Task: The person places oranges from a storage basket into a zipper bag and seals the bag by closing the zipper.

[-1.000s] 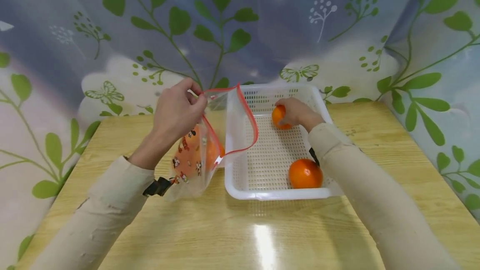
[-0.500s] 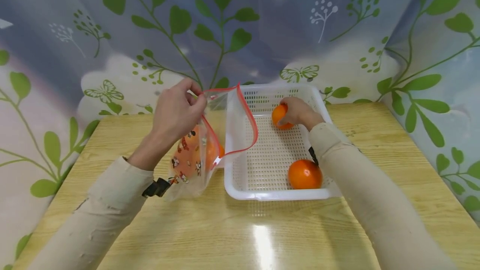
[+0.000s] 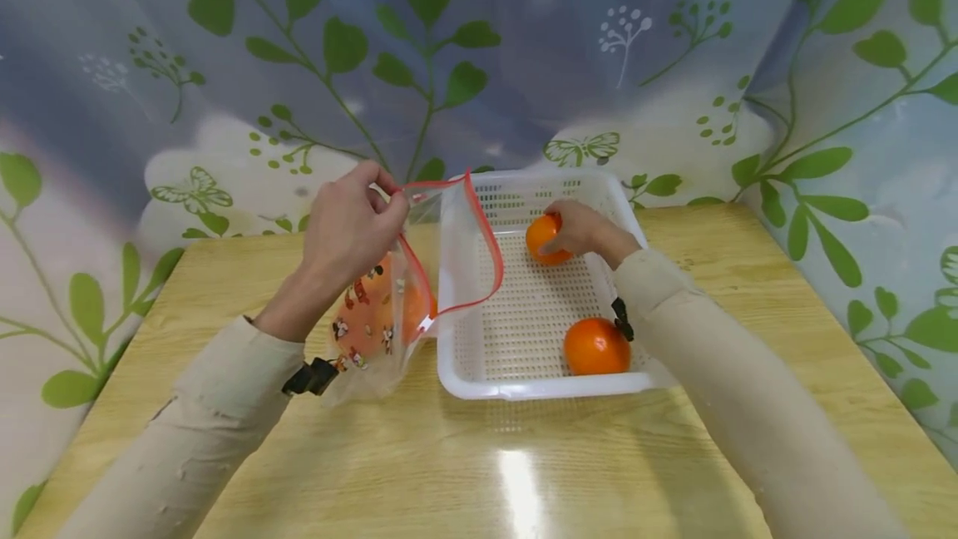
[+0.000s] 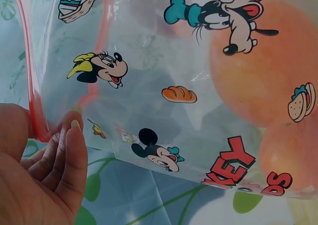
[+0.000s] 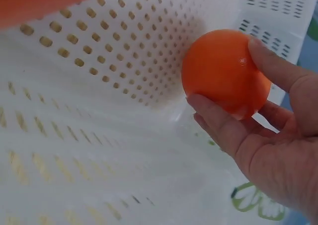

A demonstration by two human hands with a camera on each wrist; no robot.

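Note:
My left hand (image 3: 352, 219) pinches the corner of a clear zip bag (image 3: 460, 260) by its red-edged mouth, which gapes toward the basket. Cartoon figures cover the bag, and orange fruit (image 4: 263, 66) shows through its wall. Inside the white basket (image 3: 516, 392), my right hand (image 3: 587, 231) grips an orange (image 3: 542, 239) near the back, thumb on one side and fingers on the other. The right wrist view shows this orange (image 5: 223, 73) close by the perforated basket surface. Another, larger-looking orange (image 3: 596, 346) lies at the basket's front right corner, below the right wrist.
The basket stands on a light wooden table (image 3: 419, 472), with the bag at its left side. Behind the table hangs a leaf-patterned cloth (image 3: 524, 65). A black strap piece (image 3: 623, 320) hangs at the right cuff, close to the front orange.
The whole head view has shifted slightly left. My right hand has moved a little toward the left with the orange in its grip. The left hand keeps its pinch on the bag.

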